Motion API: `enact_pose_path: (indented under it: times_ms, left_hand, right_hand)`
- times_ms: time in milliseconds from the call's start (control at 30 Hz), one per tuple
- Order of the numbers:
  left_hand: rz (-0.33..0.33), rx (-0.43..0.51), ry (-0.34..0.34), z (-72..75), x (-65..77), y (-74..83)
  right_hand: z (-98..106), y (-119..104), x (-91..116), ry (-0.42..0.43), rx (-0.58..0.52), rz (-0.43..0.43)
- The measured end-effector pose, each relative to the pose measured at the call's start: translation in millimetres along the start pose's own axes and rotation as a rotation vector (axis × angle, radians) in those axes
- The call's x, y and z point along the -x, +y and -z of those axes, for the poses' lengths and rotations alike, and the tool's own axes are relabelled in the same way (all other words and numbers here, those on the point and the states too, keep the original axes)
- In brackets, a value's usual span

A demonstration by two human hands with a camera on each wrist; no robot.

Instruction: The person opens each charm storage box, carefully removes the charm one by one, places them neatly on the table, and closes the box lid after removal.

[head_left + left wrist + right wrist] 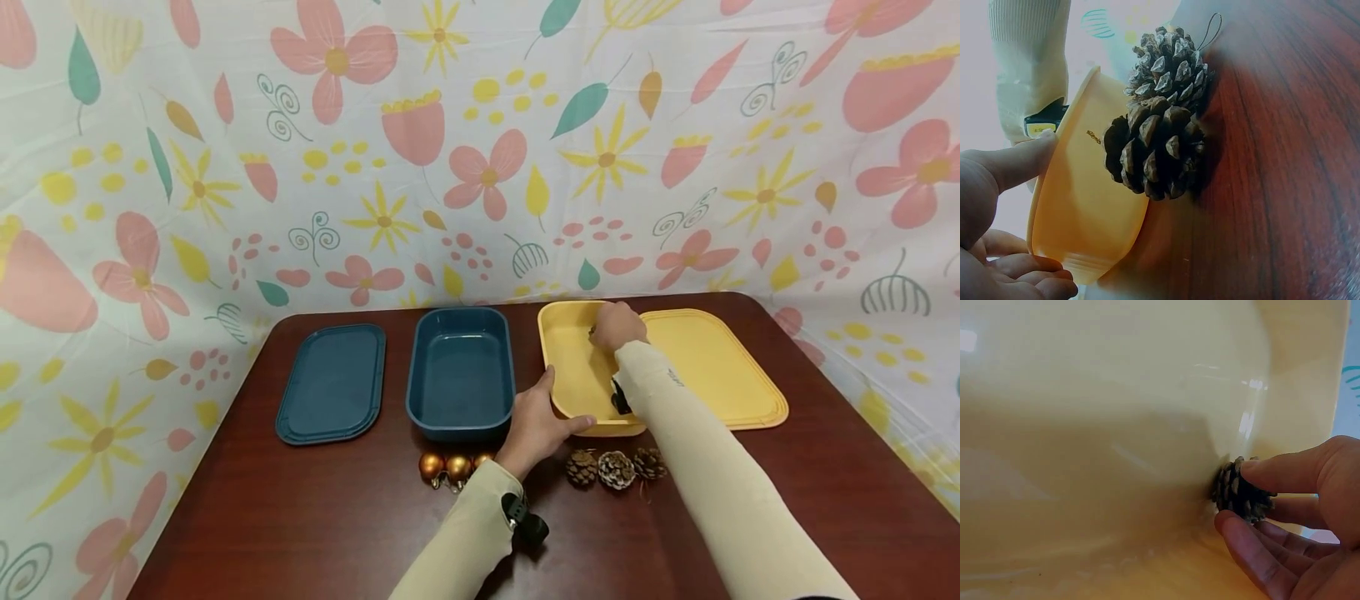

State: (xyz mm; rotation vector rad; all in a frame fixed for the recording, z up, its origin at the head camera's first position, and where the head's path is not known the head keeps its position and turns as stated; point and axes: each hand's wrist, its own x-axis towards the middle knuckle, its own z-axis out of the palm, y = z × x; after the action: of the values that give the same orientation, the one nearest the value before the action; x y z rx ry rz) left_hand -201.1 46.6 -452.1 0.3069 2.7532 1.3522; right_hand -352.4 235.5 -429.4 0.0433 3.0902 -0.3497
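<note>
Inside the yellow box (pixel 577 367), at its far right corner, my right hand (pixel 619 325) pinches a small pine cone (pixel 1238 490) between thumb and fingers. The cone is close to the box's floor and wall. My left hand (pixel 542 421) grips the box's near left corner, with its thumb on the front rim and its fingers along the left side. Just in front of the box, several pine cones (pixel 617 470) stand in a row on the table; two of them, a brown cone (pixel 1154 147) and a paler cone (pixel 1171 69), show large in the left wrist view.
A dark blue box (pixel 461 367) stands left of the yellow one, with a blue lid (pixel 332 383) flat at the far left. The yellow lid (pixel 712 367) lies on the right. Golden-orange baubles (pixel 458 467) sit before the blue box, partly behind the left wrist. A floral cloth hangs behind.
</note>
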Motion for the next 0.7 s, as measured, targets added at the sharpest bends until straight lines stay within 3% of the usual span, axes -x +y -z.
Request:
enact_pose_path:
  times_ms: [400, 700]
  left_hand:
    - [0.006, -0.001, -0.007, -0.4, 0.0, -0.1]
    - [-0.005, 0.004, -0.002, 0.3, -0.2, -0.9]
  right_hand:
    - [1.3, 0.7, 3.5, -0.083, -0.020, 0.032]
    - [2.8, 5.7, 2.6, -0.044, -0.057, 0.120]
